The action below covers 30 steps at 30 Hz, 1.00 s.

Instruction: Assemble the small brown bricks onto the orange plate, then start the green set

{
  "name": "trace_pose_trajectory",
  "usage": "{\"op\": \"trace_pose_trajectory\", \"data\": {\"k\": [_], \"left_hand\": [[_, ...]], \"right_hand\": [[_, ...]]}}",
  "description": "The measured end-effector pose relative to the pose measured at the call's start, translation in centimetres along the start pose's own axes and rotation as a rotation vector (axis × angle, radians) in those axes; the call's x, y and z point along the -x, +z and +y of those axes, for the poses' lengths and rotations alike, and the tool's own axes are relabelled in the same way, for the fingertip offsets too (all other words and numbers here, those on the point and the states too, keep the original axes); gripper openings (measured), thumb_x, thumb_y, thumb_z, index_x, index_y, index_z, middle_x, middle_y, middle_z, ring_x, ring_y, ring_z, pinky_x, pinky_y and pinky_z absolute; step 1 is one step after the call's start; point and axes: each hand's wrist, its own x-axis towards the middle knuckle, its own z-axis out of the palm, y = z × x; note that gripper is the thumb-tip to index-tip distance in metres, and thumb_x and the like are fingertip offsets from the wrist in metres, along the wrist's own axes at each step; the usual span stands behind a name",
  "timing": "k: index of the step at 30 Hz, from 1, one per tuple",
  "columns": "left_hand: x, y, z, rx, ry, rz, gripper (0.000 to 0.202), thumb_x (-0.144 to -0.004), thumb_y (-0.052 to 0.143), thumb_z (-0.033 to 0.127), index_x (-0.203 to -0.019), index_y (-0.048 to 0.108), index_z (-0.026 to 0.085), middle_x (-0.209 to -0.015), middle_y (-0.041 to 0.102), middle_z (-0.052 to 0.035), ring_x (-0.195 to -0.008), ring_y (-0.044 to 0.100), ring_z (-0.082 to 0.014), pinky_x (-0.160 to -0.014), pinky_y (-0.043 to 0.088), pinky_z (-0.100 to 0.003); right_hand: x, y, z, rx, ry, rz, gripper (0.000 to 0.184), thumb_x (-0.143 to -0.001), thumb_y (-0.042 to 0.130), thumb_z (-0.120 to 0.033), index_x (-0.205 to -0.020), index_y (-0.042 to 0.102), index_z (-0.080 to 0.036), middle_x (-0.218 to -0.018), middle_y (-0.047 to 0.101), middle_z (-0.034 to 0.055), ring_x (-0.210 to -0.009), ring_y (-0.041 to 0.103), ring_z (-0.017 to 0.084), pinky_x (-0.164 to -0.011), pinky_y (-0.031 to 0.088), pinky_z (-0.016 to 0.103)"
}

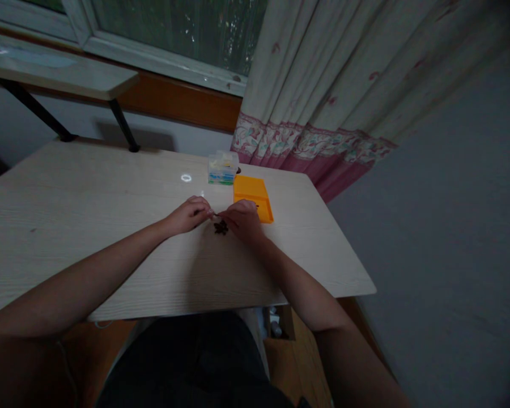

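Observation:
My left hand (190, 215) is closed, fingertips pinched around something small and pale that I cannot make out. Facing it, my right hand (244, 222) is closed too, with a tiny dark piece at its fingertips. The two sets of fingertips nearly meet just above the table. Right below them lies a small pile of dark brown pieces (221, 228), too small to name. An open orange plastic case (250, 186) lies beyond my right hand, which hides part of its near half; a few dark specks show inside.
A clear plastic box (221, 169) with blue, green and yellow contents stands behind the case. On the pale wooden table (153, 272) there is a white ring-shaped spot (186, 178). A raised shelf (68, 73) on black legs is at back left; a curtain (314, 113) hangs behind.

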Motion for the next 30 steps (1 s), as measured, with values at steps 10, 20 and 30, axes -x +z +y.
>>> {"op": "trace_pose_trajectory", "data": {"k": [10, 20, 30], "left_hand": [[0.0, 0.0, -0.2, -0.02, -0.007, -0.014, 0.035, -0.096, 0.047, 0.041, -0.083, 0.07, 0.019, -0.087, 0.067, -0.0052, -0.088, 0.059, -0.017, -0.088, 0.042, -0.033], [0.2, 0.0, -0.3, -0.02, 0.004, -0.034, 0.027, -0.092, 0.054, 0.04, -0.085, 0.07, 0.02, -0.09, 0.067, -0.006, -0.088, 0.059, -0.0182, -0.088, 0.043, -0.035], [0.3, -0.1, 0.1, -0.1, 0.015, -0.144, 0.018, -0.086, 0.064, 0.037, -0.094, 0.069, 0.022, -0.098, 0.064, -0.0061, -0.097, 0.056, -0.0213, -0.093, 0.04, -0.038]], "right_hand": [[-0.2, -0.9, 1.1, -0.187, 0.154, 0.208, 0.026, -0.093, 0.057, -0.043, -0.093, 0.077, -0.026, -0.083, 0.07, 0.0024, -0.084, 0.059, 0.018, -0.08, 0.042, 0.034], [-0.1, -2.1, 3.9, -0.141, 0.267, 0.338, 0.022, -0.092, 0.058, -0.037, -0.091, 0.077, -0.026, -0.087, 0.073, 0.0041, -0.087, 0.063, 0.02, -0.087, 0.047, 0.039], [0.1, -2.9, 5.6, -0.1, 0.328, 0.425, 0.028, -0.093, 0.055, -0.042, -0.088, 0.077, -0.025, -0.088, 0.073, 0.0048, -0.087, 0.063, 0.02, -0.086, 0.049, 0.039]]}}
